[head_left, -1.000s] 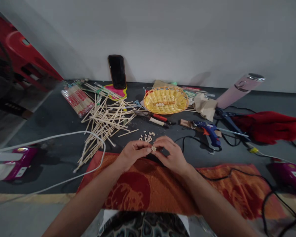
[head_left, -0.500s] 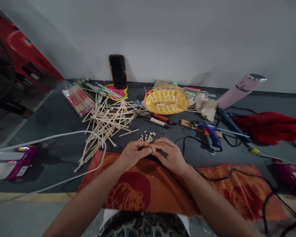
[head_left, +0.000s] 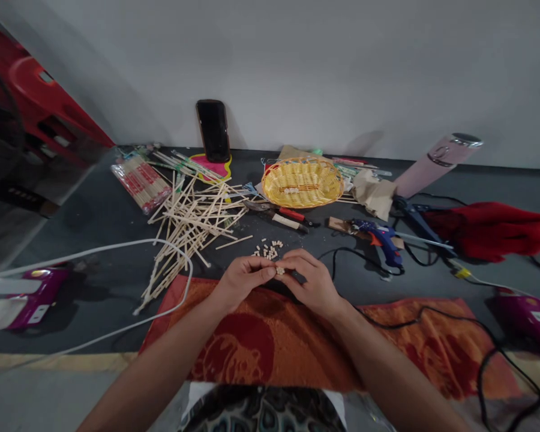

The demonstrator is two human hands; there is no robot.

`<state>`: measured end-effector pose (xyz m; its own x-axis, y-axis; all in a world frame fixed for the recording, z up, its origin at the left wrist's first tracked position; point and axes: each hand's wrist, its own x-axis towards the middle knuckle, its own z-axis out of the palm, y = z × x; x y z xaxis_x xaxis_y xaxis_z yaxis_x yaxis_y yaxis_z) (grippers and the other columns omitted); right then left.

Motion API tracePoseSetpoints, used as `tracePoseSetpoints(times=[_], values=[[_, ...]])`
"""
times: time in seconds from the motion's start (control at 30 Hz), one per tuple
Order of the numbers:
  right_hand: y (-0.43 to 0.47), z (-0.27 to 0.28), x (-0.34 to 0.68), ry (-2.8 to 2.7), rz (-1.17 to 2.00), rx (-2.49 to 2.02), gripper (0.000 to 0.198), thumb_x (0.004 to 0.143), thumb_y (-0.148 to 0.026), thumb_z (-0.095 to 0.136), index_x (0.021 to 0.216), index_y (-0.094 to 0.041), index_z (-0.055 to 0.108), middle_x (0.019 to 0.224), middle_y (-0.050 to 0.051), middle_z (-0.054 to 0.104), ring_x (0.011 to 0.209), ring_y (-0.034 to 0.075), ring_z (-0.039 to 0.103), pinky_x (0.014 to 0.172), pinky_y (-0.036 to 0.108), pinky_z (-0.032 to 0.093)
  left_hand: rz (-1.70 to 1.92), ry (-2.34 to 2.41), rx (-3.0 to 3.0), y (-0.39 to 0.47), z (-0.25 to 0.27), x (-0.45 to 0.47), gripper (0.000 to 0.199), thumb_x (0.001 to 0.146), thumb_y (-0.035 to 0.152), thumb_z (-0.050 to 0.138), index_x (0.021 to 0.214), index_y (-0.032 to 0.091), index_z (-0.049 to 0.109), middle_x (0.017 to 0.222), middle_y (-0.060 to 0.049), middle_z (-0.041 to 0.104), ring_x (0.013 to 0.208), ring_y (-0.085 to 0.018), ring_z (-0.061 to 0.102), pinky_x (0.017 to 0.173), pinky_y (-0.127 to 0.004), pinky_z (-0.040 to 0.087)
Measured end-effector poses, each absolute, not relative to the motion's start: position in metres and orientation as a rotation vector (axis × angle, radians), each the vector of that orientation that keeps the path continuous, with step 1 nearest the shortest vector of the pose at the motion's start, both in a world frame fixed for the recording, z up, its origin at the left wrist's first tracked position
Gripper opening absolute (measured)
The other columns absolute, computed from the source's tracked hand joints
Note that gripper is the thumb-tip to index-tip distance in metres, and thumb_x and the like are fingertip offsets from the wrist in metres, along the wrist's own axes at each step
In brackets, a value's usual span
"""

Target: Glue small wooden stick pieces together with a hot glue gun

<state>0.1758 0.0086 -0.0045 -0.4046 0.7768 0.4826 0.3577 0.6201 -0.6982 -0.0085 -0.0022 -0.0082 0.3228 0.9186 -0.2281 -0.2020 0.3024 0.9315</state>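
Observation:
Between their fingertips, my left hand [head_left: 247,277] and my right hand [head_left: 309,277] pinch a small cluster of short wooden stick pieces [head_left: 280,271], its cut ends facing up like a flower. Both hands are closed on it, above the far edge of an orange-red towel [head_left: 306,342]. Just beyond the fingers lie several loose cut stick pieces [head_left: 270,248]. A heap of long thin wooden sticks [head_left: 193,216] spreads to the left of them. Pliers with pale and red handles [head_left: 288,220] rest behind the loose pieces.
A yellow woven basket [head_left: 303,195] holds a few small pieces. On the right are a blue glue gun [head_left: 384,237] with a black cord, a pink flask [head_left: 436,165] and a red cloth [head_left: 495,231]. A phone [head_left: 213,131] leans on the wall; a white cable [head_left: 117,245] crosses the left.
The small cluster has turned slightly between my fingertips, so its cut ends show more plainly. Both hands keep nearly the same place.

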Motion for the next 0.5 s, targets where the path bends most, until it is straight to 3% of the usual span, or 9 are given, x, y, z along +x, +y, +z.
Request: tracePoseSetpoints(times=[0.5], values=[[0.0061, -0.0107, 0.1735, -2.031, 0.639, -0.889, 0.011, 0.085, -0.018, 0.06, 0.095, -0.02, 0.065, 0.094, 0.007, 0.066, 0.091, 0.017, 0.062, 0.082, 0.032, 0.052, 0.894, 0.935, 0.974, -0.0033, -0.0115, -0.0095, 0.018, 0.072, 0.029, 0.073, 0.081, 0.013, 0.072, 0.076, -0.002, 0.067, 0.069, -0.011, 0.055, 0.07, -0.023, 0.042]])
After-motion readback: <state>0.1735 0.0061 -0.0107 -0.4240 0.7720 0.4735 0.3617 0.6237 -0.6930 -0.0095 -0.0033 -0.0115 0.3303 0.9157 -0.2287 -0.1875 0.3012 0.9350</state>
